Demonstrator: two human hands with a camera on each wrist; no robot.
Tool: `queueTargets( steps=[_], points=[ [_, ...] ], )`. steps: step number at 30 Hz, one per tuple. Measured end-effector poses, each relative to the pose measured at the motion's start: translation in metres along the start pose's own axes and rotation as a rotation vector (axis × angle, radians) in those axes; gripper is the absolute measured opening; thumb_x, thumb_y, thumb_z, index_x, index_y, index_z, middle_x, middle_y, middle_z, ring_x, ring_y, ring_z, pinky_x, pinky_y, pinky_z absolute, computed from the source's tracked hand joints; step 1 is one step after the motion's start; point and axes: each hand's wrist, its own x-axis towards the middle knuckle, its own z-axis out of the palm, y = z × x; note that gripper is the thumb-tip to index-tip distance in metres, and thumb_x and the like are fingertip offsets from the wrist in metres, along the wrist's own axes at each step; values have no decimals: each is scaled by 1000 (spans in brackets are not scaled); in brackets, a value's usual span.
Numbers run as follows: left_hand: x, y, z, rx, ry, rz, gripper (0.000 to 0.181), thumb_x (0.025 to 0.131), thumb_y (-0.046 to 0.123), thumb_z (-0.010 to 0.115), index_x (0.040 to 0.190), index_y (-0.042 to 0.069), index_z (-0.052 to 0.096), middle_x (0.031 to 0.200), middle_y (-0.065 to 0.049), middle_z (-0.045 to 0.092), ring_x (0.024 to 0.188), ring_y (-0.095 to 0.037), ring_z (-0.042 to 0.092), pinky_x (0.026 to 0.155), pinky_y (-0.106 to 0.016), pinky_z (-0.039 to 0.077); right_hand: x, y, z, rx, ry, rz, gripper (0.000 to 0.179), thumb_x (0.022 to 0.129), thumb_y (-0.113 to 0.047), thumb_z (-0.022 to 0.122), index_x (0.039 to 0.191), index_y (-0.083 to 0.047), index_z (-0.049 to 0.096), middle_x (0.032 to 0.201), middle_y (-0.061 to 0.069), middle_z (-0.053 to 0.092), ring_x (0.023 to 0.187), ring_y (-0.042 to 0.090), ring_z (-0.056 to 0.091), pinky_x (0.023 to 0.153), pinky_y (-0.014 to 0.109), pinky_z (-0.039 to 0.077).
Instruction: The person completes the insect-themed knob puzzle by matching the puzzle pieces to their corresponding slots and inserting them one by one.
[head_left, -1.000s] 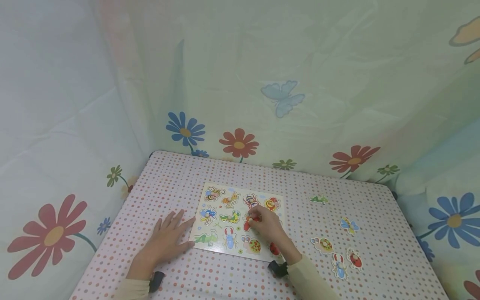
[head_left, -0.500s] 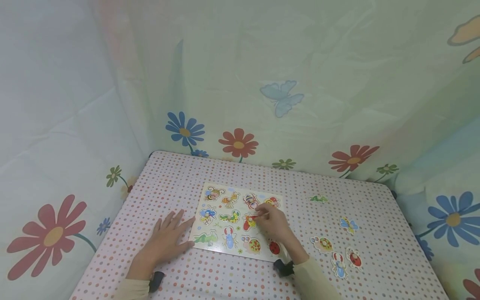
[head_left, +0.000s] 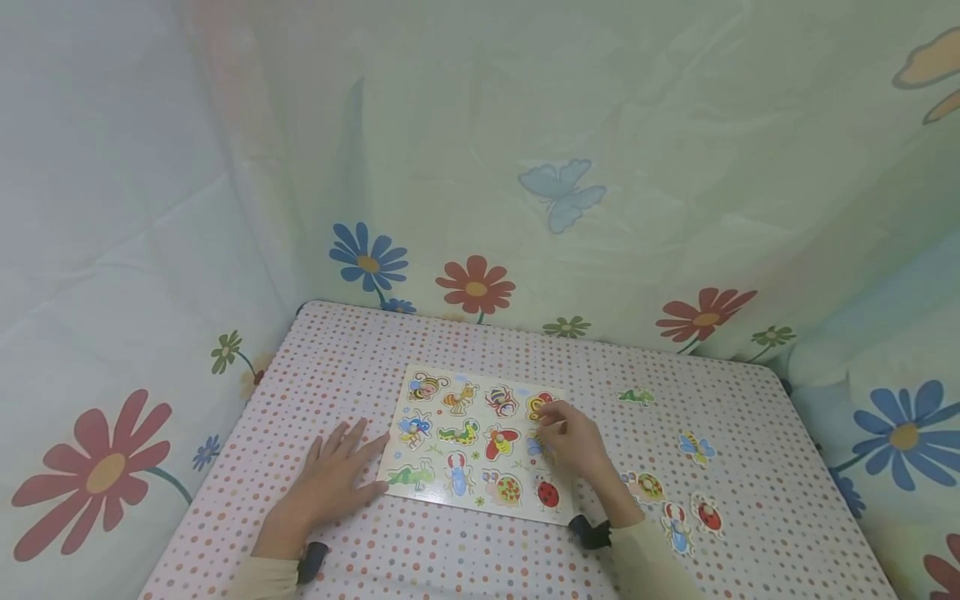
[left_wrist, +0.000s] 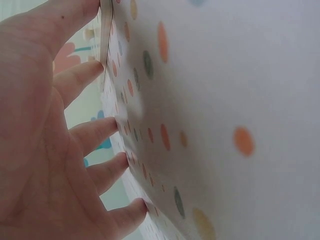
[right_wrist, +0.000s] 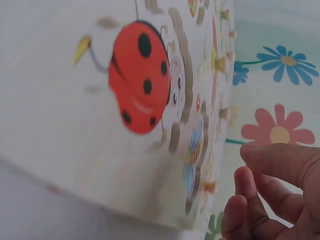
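Observation:
A wooden insect puzzle board [head_left: 471, 457] lies on the table. Knobbed pieces sit in its upper two rows, including a caterpillar [head_left: 459, 433] and a red-and-yellow bug [head_left: 502, 443]. Recesses with printed pictures show in its front row, such as a ladybug picture [right_wrist: 140, 80]. My left hand [head_left: 333, 475] lies with spread fingers at the board's left edge, thumb and index fingertip touching it. My right hand [head_left: 573, 442] hovers over the board's right side, by the red-and-yellow butterfly piece [head_left: 536, 407]. Its fingers are loosely bent and hold nothing in the right wrist view.
Loose pieces lie right of the board: a grasshopper [head_left: 636, 397], a winged bee [head_left: 697, 448], a snail [head_left: 649, 487], a stag beetle [head_left: 677, 529] and a ladybug [head_left: 707, 517]. A dotted cloth [head_left: 360, 350] covers the table. Flower-printed curtains [head_left: 450, 167] surround it.
My right hand has moved from the red-and-yellow bug piece, its fingers leaving it, to the board's right side. That piece now shows whole in its recess. The left hand stays put.

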Motion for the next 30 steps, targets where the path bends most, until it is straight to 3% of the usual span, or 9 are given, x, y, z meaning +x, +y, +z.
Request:
queueTargets(
  steps=[22, 30],
  points=[
    [-1, -1, -1, -11, 0, 3, 71, 91, 51, 67, 153, 26, 43, 163, -15, 24, 148, -44, 16, 113, -71, 9, -17, 48, -53, -80, 114, 101, 33, 95, -13, 66, 126, -4, 61, 111, 16, 65, 94, 28, 56, 66, 35, 48],
    [-1, -1, 0, -10, 3, 3, 71, 91, 51, 68, 153, 26, 44, 163, -14, 24, 148, -44, 16, 113, -71, 9, -24, 71, -82, -68, 155, 116, 34, 97, -14, 65, 128, -2, 60, 114, 20, 65, 91, 29, 57, 58, 29, 46]
  ],
)
